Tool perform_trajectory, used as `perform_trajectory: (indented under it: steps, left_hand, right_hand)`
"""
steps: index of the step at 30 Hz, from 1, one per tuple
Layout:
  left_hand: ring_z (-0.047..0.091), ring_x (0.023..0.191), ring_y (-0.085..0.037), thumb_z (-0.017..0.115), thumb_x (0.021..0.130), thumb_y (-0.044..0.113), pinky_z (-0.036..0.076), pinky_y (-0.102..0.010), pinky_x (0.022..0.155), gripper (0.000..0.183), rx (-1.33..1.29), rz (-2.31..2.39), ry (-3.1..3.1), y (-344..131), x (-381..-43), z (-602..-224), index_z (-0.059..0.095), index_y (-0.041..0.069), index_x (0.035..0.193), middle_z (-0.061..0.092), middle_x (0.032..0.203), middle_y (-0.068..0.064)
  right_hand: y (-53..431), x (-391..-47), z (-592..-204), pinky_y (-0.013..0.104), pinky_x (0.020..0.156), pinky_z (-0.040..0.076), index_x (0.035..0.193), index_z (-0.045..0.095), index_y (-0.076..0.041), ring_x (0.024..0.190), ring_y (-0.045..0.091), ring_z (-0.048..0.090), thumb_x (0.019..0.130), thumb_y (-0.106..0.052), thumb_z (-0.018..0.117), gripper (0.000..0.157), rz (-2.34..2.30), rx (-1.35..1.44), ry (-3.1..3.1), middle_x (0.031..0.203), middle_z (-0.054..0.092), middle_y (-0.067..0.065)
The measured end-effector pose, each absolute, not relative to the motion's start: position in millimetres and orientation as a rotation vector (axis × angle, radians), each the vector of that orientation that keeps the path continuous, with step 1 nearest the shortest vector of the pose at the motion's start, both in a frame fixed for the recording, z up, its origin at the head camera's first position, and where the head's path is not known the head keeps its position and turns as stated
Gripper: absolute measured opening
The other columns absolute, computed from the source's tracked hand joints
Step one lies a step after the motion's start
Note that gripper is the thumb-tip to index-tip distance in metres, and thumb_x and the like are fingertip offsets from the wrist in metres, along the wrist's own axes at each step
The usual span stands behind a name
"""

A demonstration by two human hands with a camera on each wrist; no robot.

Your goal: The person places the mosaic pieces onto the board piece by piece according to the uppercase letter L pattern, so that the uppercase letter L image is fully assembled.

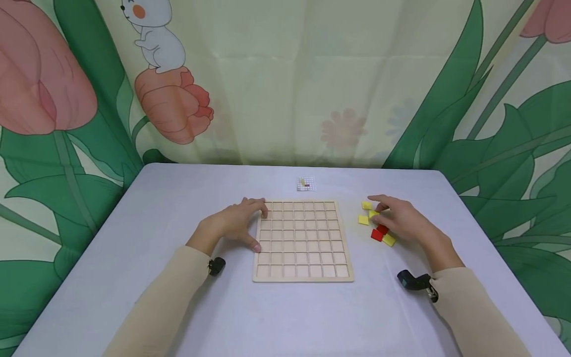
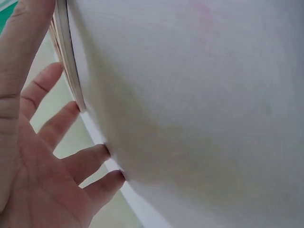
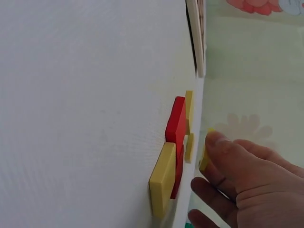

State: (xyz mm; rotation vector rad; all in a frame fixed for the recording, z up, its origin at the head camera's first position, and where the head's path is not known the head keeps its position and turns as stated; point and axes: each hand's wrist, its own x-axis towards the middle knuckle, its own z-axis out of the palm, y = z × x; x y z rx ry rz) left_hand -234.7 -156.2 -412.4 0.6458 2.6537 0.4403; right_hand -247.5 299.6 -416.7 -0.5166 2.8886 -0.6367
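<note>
A wooden grid board (image 1: pixel 303 279) lies flat on the table. My left hand (image 1: pixel 234 220) rests at its left edge, thumb lower down and fingers near the far corner. In the left wrist view, those fingers (image 2: pixel 45 90) are spread along the board's side. To the right, my right hand (image 1: pixel 399 217) pinches a yellow tile (image 3: pixel 204 160) between thumb and fingers, above the table. Below and around it lie a red tile (image 1: pixel 376 235), another red tile (image 1: pixel 382 229) partly hidden by the hand, and yellow tiles (image 1: pixel 363 219).
A small printed card (image 1: pixel 306 184) with a grid and coloured squares lies beyond the board. The white-covered table (image 1: pixel 285 322) ends at a hanging curtain (image 1: pixel 276 99) printed with flowers. Black wrist cameras (image 1: pixel 412 280) sit on both wrists.
</note>
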Motion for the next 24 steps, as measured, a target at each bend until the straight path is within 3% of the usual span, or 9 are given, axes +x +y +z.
perform_trajectory:
  steps: [7,16,24]
  left_hand:
    - [0.013,0.155,-0.048,0.093,0.062,0.058,0.021,-0.065,0.121,0.079,0.663,0.42,2.64,-153,-239,-413,0.049,0.03,0.12,0.02,0.172,-0.006]
    - [0.014,0.155,-0.049,0.095,0.061,0.055,0.021,-0.068,0.12,0.069,0.647,0.432,2.668,-155,-238,-411,0.053,0.029,0.11,0.022,0.171,-0.003]
    - [0.015,0.155,-0.048,0.095,0.06,0.055,0.021,-0.067,0.12,0.07,0.652,0.428,2.661,-157,-239,-411,0.054,0.029,0.111,0.022,0.171,-0.003]
  right_hand:
    - [295,-242,-411,0.061,0.103,0.047,0.152,0.047,-0.015,0.116,0.033,0.056,0.096,-0.022,0.074,0.063,-0.712,-0.594,2.915,0.116,0.069,0.01]
    - [272,-250,-408,0.059,0.104,0.046,0.143,0.057,-0.013,0.113,0.03,0.063,0.094,-0.019,0.077,0.053,-0.803,-0.811,2.965,0.11,0.071,0.006]
    - [255,-254,-406,0.058,0.102,0.049,0.142,0.058,-0.015,0.111,0.029,0.065,0.094,-0.022,0.077,0.051,-0.841,-0.895,2.975,0.112,0.071,0.006]
